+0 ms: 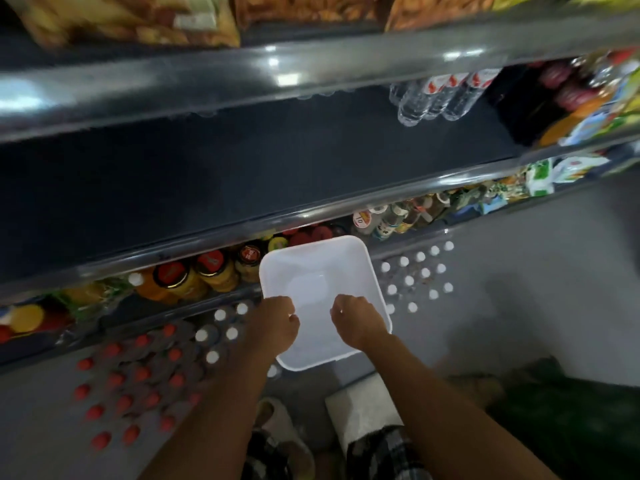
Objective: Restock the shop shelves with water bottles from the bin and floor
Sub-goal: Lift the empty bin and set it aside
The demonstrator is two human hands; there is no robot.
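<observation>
Both hands hold a white plastic bin [322, 271] by its near rim. The left hand [277, 327] has its fingers curled over the rim on one side, and the right hand [360, 323] grips the rim just beside it on the other. The bin's floor shows bare beyond the fingertips, so it looks emptied; no bottle can be seen inside.

Far above the fingers, on the dark middle shelf [242, 168], a small cluster of water bottles [436, 98] lies at the right end, next to some colourful drinks [581, 98]. The rest of that shelf is open dark surface, so there is a lot of room left to fill.

Much stock is left on the floor. Just to the right of the right hand's fingers stands a group of white-capped bottles [419, 275]. To the left of the left hand's fingers stand more white-capped ones [221, 327], and beyond those a block of red-capped bottles [131, 386].

Directly beyond the fingers, behind the bin, a lower shelf holds jars with red and yellow lids [194, 275].

My judgement: the bin's share seems done, and most of the work, lifting the floor bottles up onto the shelf, is still to do.
</observation>
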